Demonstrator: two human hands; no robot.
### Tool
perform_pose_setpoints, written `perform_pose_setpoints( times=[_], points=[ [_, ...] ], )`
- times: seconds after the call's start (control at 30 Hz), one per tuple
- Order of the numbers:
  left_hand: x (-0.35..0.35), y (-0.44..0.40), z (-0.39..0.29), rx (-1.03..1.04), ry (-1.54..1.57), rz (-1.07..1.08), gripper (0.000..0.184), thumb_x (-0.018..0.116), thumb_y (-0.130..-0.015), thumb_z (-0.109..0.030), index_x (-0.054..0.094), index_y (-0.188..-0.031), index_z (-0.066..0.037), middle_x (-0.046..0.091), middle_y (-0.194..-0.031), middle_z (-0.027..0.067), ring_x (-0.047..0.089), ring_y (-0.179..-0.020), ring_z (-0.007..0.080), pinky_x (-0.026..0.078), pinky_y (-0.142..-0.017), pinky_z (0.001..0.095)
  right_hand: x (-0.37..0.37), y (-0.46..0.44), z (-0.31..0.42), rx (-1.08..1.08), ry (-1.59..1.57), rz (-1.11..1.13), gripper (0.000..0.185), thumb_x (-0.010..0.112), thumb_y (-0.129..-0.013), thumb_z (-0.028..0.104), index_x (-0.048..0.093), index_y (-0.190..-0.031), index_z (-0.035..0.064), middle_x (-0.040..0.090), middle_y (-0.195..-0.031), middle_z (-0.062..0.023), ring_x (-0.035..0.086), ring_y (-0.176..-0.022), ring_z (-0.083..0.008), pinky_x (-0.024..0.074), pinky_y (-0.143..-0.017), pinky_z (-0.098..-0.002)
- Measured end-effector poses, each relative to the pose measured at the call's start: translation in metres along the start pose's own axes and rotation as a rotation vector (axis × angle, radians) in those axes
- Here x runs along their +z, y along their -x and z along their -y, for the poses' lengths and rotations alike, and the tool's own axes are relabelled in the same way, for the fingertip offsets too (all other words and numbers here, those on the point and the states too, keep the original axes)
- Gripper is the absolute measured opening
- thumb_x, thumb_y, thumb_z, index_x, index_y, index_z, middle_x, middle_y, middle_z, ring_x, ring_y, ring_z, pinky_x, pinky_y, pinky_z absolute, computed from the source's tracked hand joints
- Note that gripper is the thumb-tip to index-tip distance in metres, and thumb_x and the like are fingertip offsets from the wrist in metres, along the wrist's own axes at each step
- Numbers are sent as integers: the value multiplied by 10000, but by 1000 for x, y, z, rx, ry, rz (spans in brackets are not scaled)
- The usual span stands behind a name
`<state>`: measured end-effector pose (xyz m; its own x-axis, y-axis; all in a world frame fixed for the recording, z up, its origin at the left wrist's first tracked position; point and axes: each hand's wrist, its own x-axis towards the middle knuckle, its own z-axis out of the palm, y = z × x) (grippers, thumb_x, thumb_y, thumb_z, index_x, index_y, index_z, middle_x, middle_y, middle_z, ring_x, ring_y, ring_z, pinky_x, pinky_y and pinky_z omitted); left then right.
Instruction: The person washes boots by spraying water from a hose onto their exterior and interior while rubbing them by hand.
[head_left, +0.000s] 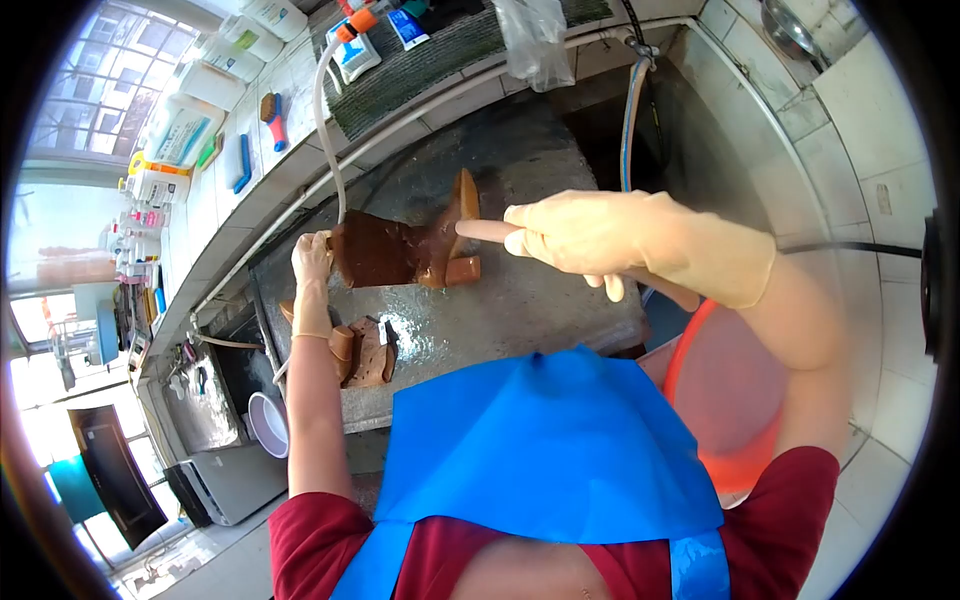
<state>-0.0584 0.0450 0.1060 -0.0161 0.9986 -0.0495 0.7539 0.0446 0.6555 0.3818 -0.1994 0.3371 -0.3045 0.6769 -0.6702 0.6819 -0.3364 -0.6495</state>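
A wet brown heeled boot [385, 250] lies on its side on the grey slab, its sole and heel toward the right. My gloved left hand [313, 258] is closed on the top edge of its shaft. My right hand [575, 232], in a cream glove, is closed around a pinkish-tan rod [482, 231], perhaps a handle. The rod's tip points at the sole; contact is unclear, and my fingers hide its middle. A second brown boot [368, 355] lies nearer me, beside my left forearm. The end of a pale hose [330, 150] comes down by the first boot's shaft.
A wet slab [530, 300] spans the work area. On the tiled ledge stand white bottles [185, 130], a wooden brush [271, 115] and a blue brush [238, 163]. An orange-red basin [740, 460] is at my right, a pale tub [268, 425] at left.
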Motion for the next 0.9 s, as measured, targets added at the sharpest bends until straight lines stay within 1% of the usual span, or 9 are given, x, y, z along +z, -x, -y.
perform_pose_setpoints(
  times=[0.07,0.13,0.17,0.23,0.37,0.67,0.77,0.87,0.9],
  points=[
    [22,29,-33,132,77,-214,270,649,-948,-227,681,-994,37,699,-827,213,704,-856,362,535,-821,458,5,-19,-4,35,30,43,440,428,-1087,339,458,-1400,31,575,-816,-115,609,-603,-208,520,-458,-300],
    [54,55,-39,207,-59,7,288,667,-921,-181,661,-1126,21,681,-1107,236,657,-1036,397,514,-903,461,8,-21,-7,34,-61,17,490,423,-1088,352,416,-1459,31,578,-833,-116,606,-625,-199,526,-476,-303],
    [92,66,-21,511,-181,-112,375,731,-864,-197,641,-1149,29,668,-1162,222,630,-1109,377,502,-950,433,9,-21,-8,35,-155,-18,545,418,-1088,365,375,-1517,31,580,-851,-116,602,-647,-190,532,-493,-307],
    [136,95,-39,439,-244,156,544,770,-849,-278,615,-1284,10,669,-1224,206,626,-1161,342,494,-985,454,10,-27,-13,48,-182,10,617,405,-1091,376,268,-1596,48,580,-871,-118,589,-668,-172,535,-516,-307],
    [194,126,-99,162,-568,256,1164,863,-742,-446,171,-1595,-57,338,-1602,210,258,-1501,435,213,-1192,627,19,-36,-25,113,-326,-61,646,438,-1079,396,273,-1603,57,572,-856,-109,575,-630,-165,528,-488,-318],
    [182,82,-132,-205,-680,525,1373,961,-622,-451,72,-1617,-125,214,-1661,222,242,-1528,388,318,-1154,651,17,-58,-41,142,-410,-76,648,473,-1072,395,309,-1590,42,512,-757,-86,533,-561,-154,504,-444,-306],
    [154,50,-138,-277,-815,588,1365,963,-626,-434,89,-1623,-109,316,-1630,189,376,-1472,386,318,-1165,643,14,-59,-38,139,-410,-93,666,477,-1069,410,307,-1586,25,522,-758,-90,531,-553,-156,512,-445,-309],
    [141,1,-138,-248,-837,683,1381,966,-623,-408,73,-1637,-119,449,-1553,165,536,-1362,352,443,-1080,591,9,-59,-35,127,-429,-39,672,474,-1071,416,292,-1592,33,537,-781,-107,550,-582,-165,526,-456,-315],
    [148,-4,-132,-204,-805,653,1240,909,-720,-361,109,-1639,-133,542,-1479,175,593,-1311,298,494,-1034,536,8,-60,-36,136,-447,-52,672,474,-1071,416,292,-1592,33,537,-781,-107,550,-582,-165,526,-456,-315]
  ],
)
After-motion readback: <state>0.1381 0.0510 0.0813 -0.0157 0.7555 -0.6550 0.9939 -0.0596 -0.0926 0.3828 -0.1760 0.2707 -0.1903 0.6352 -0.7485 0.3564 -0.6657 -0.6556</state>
